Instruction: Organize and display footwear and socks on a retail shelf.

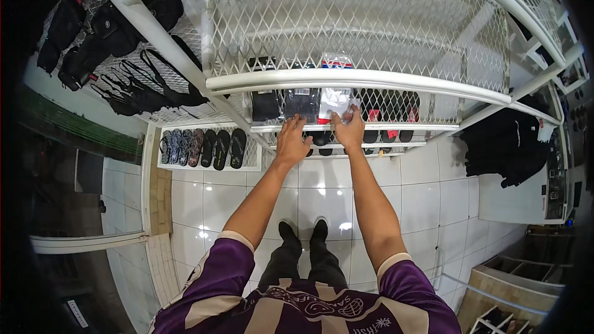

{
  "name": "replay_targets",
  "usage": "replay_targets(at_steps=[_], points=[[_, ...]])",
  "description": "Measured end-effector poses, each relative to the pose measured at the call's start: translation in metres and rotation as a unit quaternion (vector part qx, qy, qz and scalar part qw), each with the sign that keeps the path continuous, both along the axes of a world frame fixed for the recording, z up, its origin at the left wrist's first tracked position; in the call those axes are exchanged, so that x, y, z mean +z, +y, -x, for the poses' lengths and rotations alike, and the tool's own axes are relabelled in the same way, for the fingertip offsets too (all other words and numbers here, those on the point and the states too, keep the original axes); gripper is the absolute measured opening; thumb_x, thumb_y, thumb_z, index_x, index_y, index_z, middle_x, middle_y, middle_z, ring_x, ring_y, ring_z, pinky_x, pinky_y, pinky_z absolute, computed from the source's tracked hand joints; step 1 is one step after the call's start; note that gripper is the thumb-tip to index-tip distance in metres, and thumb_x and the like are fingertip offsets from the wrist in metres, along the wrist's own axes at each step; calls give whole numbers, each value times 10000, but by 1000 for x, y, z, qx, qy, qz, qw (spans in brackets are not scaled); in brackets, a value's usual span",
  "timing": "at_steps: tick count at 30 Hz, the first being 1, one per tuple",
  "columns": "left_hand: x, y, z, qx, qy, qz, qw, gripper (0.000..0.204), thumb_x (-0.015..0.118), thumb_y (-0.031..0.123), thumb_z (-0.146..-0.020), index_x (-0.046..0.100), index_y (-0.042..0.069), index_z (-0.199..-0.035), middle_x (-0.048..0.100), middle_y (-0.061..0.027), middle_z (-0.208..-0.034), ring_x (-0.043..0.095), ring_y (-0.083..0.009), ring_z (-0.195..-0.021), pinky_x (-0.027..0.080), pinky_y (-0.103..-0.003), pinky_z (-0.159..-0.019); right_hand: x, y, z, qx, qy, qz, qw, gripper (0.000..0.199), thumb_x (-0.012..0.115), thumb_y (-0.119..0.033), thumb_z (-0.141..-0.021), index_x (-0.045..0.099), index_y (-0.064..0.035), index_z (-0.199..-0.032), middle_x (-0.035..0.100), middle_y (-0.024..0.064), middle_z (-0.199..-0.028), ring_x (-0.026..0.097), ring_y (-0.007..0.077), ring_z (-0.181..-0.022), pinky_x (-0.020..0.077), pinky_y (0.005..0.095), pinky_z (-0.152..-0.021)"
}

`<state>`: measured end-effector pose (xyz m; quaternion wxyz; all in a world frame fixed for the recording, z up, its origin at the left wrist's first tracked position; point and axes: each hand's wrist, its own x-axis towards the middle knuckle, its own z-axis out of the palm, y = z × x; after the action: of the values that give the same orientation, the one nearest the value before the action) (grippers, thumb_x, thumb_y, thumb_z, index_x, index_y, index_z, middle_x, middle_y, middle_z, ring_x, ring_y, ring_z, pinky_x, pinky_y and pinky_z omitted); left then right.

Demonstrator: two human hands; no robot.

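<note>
Three flat packs in clear plastic lie side by side on a white mesh shelf (383, 120): a black pack (266, 106), a dark grey pack (301, 104) and a white pack (336, 102) with red and blue at its far end. They look like folded cloth goods; the exact kind is unclear. My left hand (291, 142) rests its fingertips on the near edge of the dark grey pack, thumb stretched apart. At the near right part of the white pack, my right hand (350, 128) touches it with thumb and fingers spread. A white rail crosses over the packs' far parts.
An upper mesh shelf (352, 18) overhangs beyond the packs. Flip-flops (221, 149) stand in a low rack at left, with more footwear below my hands. Black bags (114, 31) hang at far left. Black garments (504, 142) hang at right. White tiled floor (421, 198) lies below.
</note>
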<state>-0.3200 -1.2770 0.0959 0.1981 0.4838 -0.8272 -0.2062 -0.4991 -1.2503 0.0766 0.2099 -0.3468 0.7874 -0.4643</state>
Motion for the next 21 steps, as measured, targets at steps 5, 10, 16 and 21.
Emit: replay_targets(at_steps=[5, 10, 16, 21], points=[[-2, 4, -1, 27, -2, -19, 999, 560, 679, 121, -739, 495, 24, -1259, 426, -204, -1355, 395, -363, -1249, 317, -412, -1059, 14, -12, -6, -16, 55, -53, 997, 609, 728, -402, -718, 573, 5, -1145, 577, 179, -990, 499, 354, -1026, 389, 418, -920], [-2, 5, 3, 19, -16, -16, 1000, 569, 677, 141, -748, 488, 39, -1274, 392, -199, -1385, 374, -362, -1268, 304, -411, -1069, 5, -15, -3, -55, 138, -39, 988, 533, 743, -414, -699, 619, -14, -1029, 522, 222, -1064, 437, 373, -1103, 348, 413, -959], [-4, 3, 5, 9, -30, -16, 999, 549, 653, 161, -781, 477, 62, -1291, 383, -196, -1390, 366, -368, -1271, 304, -424, -1068, -6, -10, 12, -36, 3, 97, 995, 390, 723, -308, -767, 593, 24, -924, 638, 141, -863, 586, 267, -744, 460, 362, -721], [7, 4, -7, 10, -37, -27, 999, 543, 649, 165, -790, 474, 68, -1294, 370, -196, -1397, 366, -369, -1269, 312, -438, -1059, 9, 29, -3, -70, -36, 161, 984, 223, 659, -168, -845, 562, 13, -929, 591, 78, -810, 536, 169, -761, 440, 300, -740]])
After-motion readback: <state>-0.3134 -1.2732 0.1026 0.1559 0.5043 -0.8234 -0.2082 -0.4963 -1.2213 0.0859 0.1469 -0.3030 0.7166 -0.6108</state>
